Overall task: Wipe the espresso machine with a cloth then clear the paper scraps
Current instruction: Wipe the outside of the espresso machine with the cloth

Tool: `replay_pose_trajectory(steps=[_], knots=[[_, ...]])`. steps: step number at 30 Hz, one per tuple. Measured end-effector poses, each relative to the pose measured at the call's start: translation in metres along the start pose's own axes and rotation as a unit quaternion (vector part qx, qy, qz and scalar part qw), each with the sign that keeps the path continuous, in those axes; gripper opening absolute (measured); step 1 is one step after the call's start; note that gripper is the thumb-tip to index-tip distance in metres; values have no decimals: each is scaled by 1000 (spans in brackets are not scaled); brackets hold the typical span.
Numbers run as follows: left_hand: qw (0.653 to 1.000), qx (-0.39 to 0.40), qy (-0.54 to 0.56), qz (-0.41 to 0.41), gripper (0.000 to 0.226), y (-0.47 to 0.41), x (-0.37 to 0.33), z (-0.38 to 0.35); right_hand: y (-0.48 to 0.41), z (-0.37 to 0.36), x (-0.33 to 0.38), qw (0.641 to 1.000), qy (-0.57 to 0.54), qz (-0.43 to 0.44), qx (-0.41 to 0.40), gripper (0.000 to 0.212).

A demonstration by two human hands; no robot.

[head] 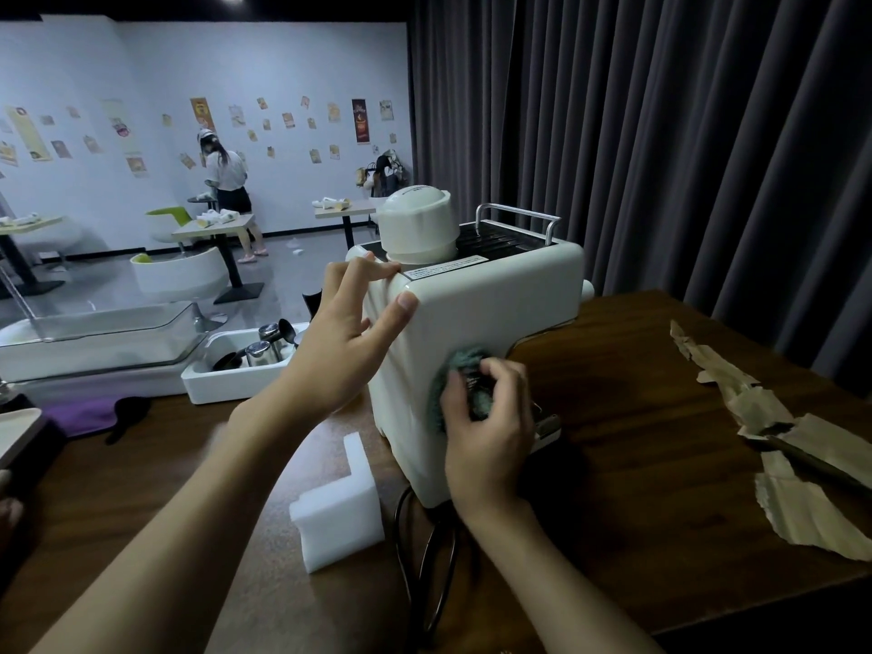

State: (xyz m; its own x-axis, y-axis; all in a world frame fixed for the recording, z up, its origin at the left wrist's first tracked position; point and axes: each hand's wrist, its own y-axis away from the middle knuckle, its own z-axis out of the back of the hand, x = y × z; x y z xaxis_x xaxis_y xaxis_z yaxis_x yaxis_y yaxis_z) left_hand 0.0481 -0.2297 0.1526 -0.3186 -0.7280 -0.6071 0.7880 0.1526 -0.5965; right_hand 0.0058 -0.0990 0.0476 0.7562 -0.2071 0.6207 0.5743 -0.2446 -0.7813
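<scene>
1. Espresso machine [490,295]: white body, standing upright on the dark wooden table [637,512]. All places below are given from it.
2. Left hand [344,342]: fingers spread and fairly straight. Fingertips lie over the machine's upper left edge and the thumb is flat on its near face. It braces the machine rather than clasping it.
3. Right hand [486,427]: fingers curled round a bunched teal cloth [465,365], pressing it against the lower part of the machine's near face.
4. Stage, as I judge it: the wiping step is in hand. Only the low patch under the cloth is being worked. I cannot tell which other faces are already done, as no streaks or dirt show on the white shell.
5. Paper scraps [802,446]: torn brown pieces lie on the table well to the right of the machine, with no hand near them. The clearing step is not yet begun.
6. Left to do, as a judgement: the rest of the machine's faces and top as needed, then gathering the scraps.
7. Also noted: a white foam block [339,512] sits just in front of the machine to the left, and a black cord [415,559] trails from the machine's base toward the viewer.
</scene>
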Motion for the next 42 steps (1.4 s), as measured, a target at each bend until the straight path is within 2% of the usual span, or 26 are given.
replay_pose_trajectory(steps=[5, 7, 13, 16, 19, 22, 25, 31, 37, 39, 42], knots=[[1000, 1, -4, 0, 48, 0, -1, 0, 14, -1, 6, 995, -6, 93, 48, 27], [1000, 1, -4, 1, 47, 0, -1, 1, 8, 3, 1, 993, 2, 104, 53, 25], [1000, 10, -17, 8, 35, 0, 0, 1, -14, 12, -23, 999, 20, -5, -28, 29], [1000, 1, -13, 4, 43, -1, 0, 0, -3, 9, -10, 1000, 12, -19, -20, 29], [1000, -12, -4, 6, 50, 0, 1, -2, 21, 2, 5, 999, -1, -33, 24, 41], [1000, -20, -3, 3, 52, 0, 1, -4, 32, 3, 6, 998, 5, -25, 51, 49], [1000, -22, 2, 6, 56, 3, 2, -6, 21, 10, -3, 999, 12, -17, 45, 43], [999, -37, 22, 22, 46, 7, -2, -13, 7, 18, -13, 999, 33, -26, 8, 32], [997, -70, 12, 17, 42, 6, -3, -19, 34, 16, 1, 997, 4, -9, 76, 39], [997, -70, 15, 17, 40, 6, -1, -20, 28, 19, -4, 997, 3, 18, 79, 41], [997, -68, 22, 20, 41, 6, 0, -19, 10, 25, -15, 998, 4, 21, 62, 32]])
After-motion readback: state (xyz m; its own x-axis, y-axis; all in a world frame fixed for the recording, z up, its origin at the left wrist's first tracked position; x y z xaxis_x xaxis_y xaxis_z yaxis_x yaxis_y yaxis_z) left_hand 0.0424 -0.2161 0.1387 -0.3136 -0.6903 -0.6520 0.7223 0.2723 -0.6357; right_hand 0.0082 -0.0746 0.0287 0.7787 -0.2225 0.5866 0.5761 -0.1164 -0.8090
